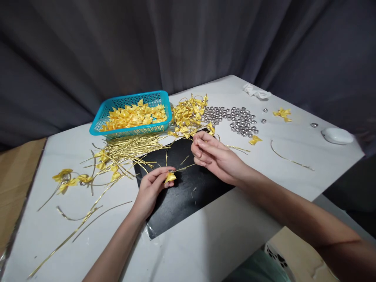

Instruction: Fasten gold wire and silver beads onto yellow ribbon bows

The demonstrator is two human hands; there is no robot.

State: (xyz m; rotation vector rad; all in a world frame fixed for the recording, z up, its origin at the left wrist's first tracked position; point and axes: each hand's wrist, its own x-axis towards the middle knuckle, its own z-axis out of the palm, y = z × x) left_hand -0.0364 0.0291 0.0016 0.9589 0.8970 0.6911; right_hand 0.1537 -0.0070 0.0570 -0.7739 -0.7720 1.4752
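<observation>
My left hand (154, 184) is closed in a pinch on a small yellow ribbon bow (170, 178), with a shiny silver bead at its top. A thin gold cord (186, 167) runs from the bow towards my right hand (213, 156), whose thumb and fingers are pressed together. The cord's far end is hidden by those fingers. Both hands hover over a black mat (188, 196) on which a few short cord scraps lie.
Behind the mat stands a blue basket (101, 113) of yellow bows, with gold cords (132, 149) in front. Finished-looking bow strands (188, 113) lie beside silver beads (242, 121). At right are a white mouse-shaped object (337, 136), crumpled tissue (255, 92) and a loose cord (289, 158).
</observation>
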